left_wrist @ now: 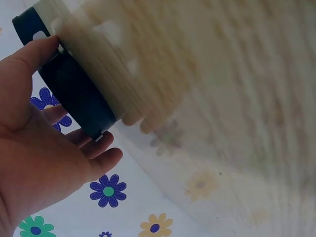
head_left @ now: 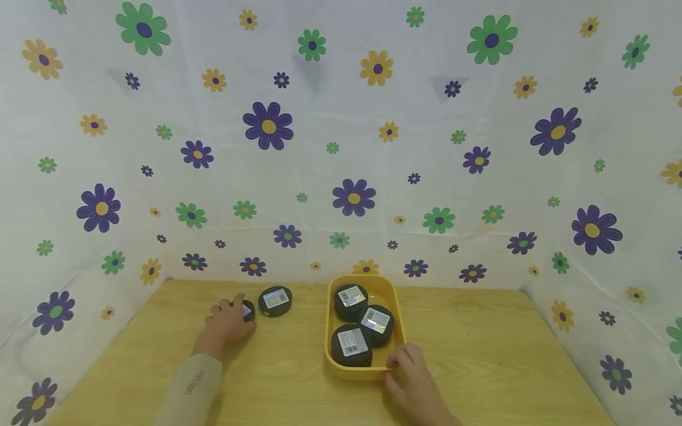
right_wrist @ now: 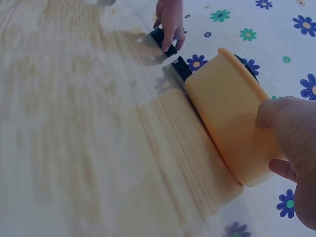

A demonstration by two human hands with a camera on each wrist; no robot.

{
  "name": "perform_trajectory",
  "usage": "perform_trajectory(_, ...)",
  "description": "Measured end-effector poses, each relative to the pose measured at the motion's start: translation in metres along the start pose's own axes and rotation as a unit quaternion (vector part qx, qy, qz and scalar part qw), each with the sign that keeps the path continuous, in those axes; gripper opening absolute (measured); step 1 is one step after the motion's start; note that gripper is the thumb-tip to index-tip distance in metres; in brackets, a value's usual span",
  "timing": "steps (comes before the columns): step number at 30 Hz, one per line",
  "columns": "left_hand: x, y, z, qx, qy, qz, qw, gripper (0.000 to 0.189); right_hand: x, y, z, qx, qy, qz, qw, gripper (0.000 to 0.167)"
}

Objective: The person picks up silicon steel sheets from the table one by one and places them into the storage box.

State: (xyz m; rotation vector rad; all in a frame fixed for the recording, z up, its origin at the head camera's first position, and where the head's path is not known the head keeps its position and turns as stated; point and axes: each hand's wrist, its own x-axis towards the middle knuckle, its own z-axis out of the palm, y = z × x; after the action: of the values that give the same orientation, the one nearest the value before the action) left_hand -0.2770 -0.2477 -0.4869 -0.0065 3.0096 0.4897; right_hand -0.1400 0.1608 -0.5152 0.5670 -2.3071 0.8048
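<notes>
At the left of the table, my left hand (head_left: pixel 226 324) (left_wrist: pixel 42 143) grips a flat, round black case (head_left: pixel 248 310) (left_wrist: pixel 79 94) by its sides, thumb on one side and fingers on the other. Most of its label is covered by the hand in the head view. Just right of it lies another black case (head_left: pixel 275 302) (right_wrist: pixel 181 68) with a white label on top. My right hand (head_left: pixel 417 378) (right_wrist: pixel 298 143) pinches the near right corner of a yellow bin (head_left: pixel 357 374) (right_wrist: pixel 227 118). Inside the bin sit black cases (head_left: pixel 351 346) with labels facing up.
A pale wooden table (head_left: pixel 469 349) carries everything. Its back and sides are bounded by a white flowered cloth (head_left: pixel 314 171). The yellow bin stands near the back edge, with wood surface between it and the loose cases.
</notes>
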Motion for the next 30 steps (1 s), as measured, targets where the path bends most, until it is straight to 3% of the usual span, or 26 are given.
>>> perform_trajectory(14,-0.0070,0.0035,-0.0033,-0.036,-0.001,-0.002,0.9993,0.088,0.0016,-0.0003,-0.0021,0.006,-0.001,-0.003,1.0000,0.039)
perform_trajectory(24,-0.0034,-0.0022,-0.0047,-0.026,0.008,0.009,0.9996,0.092,0.0011,0.0015,-0.0007,0.007,0.004,-0.009,0.9999,0.041)
perform_trajectory(30,-0.0072,-0.0023,-0.0089,-0.024,-0.003,0.009,0.9997,0.090,0.0001,0.0021,-0.0003,0.007,0.000,-0.006,1.0000,0.042)
